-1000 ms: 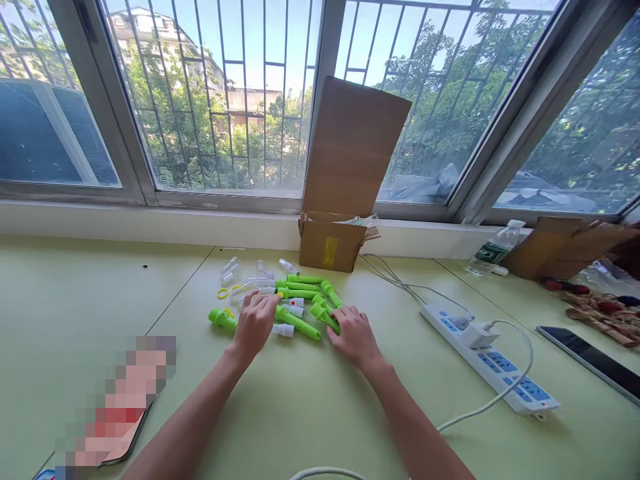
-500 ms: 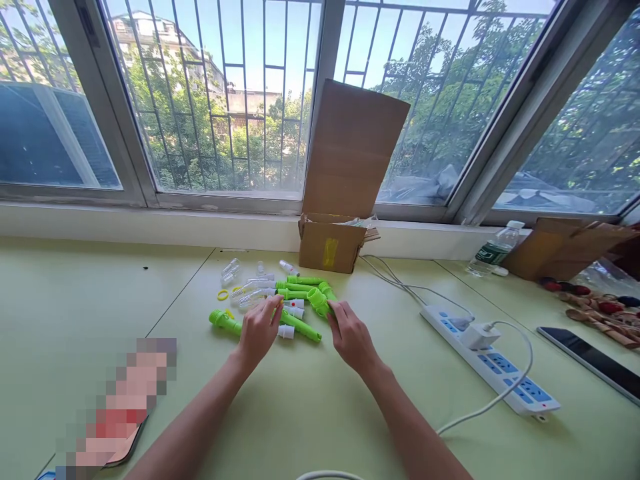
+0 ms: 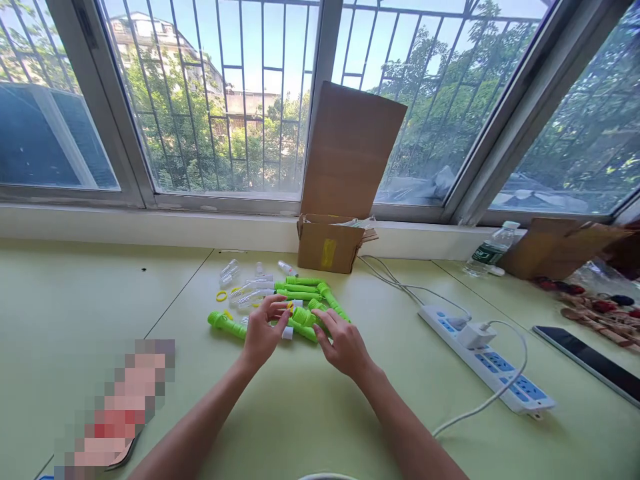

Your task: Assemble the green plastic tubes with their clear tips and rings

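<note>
My right hand [image 3: 343, 340] grips a bright green plastic tube [image 3: 303, 317] by its lower end, its wide threaded mouth pointing left. Facing that mouth, my left hand [image 3: 265, 328] pinches a small yellow ring [image 3: 290, 306] at its fingertips. Several more green tubes lie around the hands: one with a threaded head [image 3: 226, 325] at the left, others behind in a loose pile [image 3: 300, 288]. Clear plastic tubes [image 3: 253, 297] with white ends lie beyond my left hand, beside a loose yellow ring [image 3: 221, 295]. A white cap [image 3: 287, 333] sits partly hidden under the hands.
An open cardboard box [image 3: 325, 253] stands behind the parts, against the window ledge. At the right are a white power strip [image 3: 493, 363] with cables, a phone [image 3: 585, 360], a water bottle [image 3: 493, 250] and wooden pieces. A blurred-out object [image 3: 120, 407] lies at the left.
My right hand has brought the green tube left and its mouth now faces my left hand. The yellow ring at my left fingertips shows more clearly, close to that mouth.
</note>
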Available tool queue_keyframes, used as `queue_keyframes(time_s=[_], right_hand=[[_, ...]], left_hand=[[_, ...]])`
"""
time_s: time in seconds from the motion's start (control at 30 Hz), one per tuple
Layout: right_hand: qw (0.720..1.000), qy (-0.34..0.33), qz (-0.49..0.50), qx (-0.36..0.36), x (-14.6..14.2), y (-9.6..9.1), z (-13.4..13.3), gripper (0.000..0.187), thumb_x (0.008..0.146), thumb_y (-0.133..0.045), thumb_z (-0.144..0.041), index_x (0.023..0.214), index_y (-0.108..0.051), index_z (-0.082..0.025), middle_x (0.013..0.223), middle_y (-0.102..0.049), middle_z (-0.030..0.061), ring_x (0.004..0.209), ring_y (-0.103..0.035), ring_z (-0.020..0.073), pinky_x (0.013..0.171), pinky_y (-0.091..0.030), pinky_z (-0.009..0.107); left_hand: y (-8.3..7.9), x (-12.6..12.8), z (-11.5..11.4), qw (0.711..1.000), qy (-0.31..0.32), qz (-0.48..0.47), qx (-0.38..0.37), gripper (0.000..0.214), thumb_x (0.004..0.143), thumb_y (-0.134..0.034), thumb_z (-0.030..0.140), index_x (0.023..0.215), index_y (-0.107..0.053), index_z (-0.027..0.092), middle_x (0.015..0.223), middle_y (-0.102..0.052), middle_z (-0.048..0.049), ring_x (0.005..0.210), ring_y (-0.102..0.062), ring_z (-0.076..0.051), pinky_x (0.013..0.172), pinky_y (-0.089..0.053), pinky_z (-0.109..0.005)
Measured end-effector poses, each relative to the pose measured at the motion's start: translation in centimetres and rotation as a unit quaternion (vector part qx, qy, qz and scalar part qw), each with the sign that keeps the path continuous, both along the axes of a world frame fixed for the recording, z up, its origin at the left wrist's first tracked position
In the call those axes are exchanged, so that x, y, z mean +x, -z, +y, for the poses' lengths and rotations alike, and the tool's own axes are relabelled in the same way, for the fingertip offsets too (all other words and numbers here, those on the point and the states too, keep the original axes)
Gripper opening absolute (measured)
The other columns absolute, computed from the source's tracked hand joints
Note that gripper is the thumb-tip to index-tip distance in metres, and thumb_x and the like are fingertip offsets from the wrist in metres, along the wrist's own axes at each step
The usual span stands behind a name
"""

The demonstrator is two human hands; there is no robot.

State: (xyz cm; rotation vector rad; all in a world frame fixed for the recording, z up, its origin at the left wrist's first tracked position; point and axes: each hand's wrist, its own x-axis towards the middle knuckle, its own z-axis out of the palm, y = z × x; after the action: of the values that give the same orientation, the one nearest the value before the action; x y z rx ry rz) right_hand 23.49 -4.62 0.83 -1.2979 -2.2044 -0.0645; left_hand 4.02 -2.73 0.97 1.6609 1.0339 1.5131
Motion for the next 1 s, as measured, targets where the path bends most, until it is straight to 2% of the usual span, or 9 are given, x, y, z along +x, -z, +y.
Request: queue_keyframes(time_s=[0.17,0.43,0.67,0.83,1.0], right_hand=[[1.000,-0.006,-0.001,0.021,0.08,0.39,0.10,0.035,0.088,-0.049,-0.036,0.119,-0.051,-0.020,0.095,-0.061,0.0073,0.078,-0.060,0.0201,0.061,-0.044,0.029],[1.000,-0.002,0.010,0.015,0.40,0.51,0.43,0.027,0.088,-0.048,-0.032,0.112,-0.054,-0.020,0.093,-0.060,0.0066,0.078,-0.060,0.0188,0.063,-0.044,0.027],[1.000,0.000,0.011,0.024,0.46,0.80,0.54,0.025,0.087,-0.050,-0.032,0.110,-0.054,-0.020,0.090,-0.061,0.0058,0.076,-0.061,0.0185,0.062,-0.044,0.027],[1.000,-0.006,0.011,0.023,0.37,0.80,0.49,0.025,0.088,-0.049,-0.031,0.110,-0.053,-0.020,0.090,-0.061,0.0060,0.078,-0.061,0.0191,0.063,-0.044,0.027],[1.000,-0.011,0.005,0.023,0.32,0.74,0.39,0.025,0.087,-0.050,-0.031,0.109,-0.054,-0.020,0.088,-0.061,0.0054,0.075,-0.061,0.0182,0.061,-0.043,0.027]], left_hand=[[0.13,0.02,-0.03,1.000,0.009,0.000,-0.022,0.027,0.080,-0.061,0.030,0.104,-0.054,0.019,0.092,-0.070,-0.0048,0.082,-0.067,-0.016,0.071,-0.054,-0.028],[0.27,0.08,-0.29,0.996,0.064,-0.030,-0.045,0.025,0.080,-0.056,0.019,0.105,-0.056,0.020,0.102,-0.068,-0.0063,0.089,-0.067,-0.017,0.073,-0.055,-0.029],[0.21,0.09,-0.06,0.988,0.085,-0.074,-0.110,0.028,0.077,-0.063,0.030,0.102,-0.063,0.018,0.101,-0.069,-0.0085,0.084,-0.067,-0.020,0.051,-0.053,-0.023],[0.20,0.00,0.07,0.985,0.099,-0.089,-0.108,0.028,0.078,-0.063,0.032,0.102,-0.061,0.018,0.094,-0.068,-0.0068,0.074,-0.065,-0.016,0.054,-0.055,-0.025],[0.25,-0.09,0.05,0.986,0.098,-0.089,-0.102,0.026,0.077,-0.064,0.032,0.097,-0.062,0.017,0.090,-0.066,-0.0063,0.076,-0.063,-0.016,0.057,-0.056,-0.027]])
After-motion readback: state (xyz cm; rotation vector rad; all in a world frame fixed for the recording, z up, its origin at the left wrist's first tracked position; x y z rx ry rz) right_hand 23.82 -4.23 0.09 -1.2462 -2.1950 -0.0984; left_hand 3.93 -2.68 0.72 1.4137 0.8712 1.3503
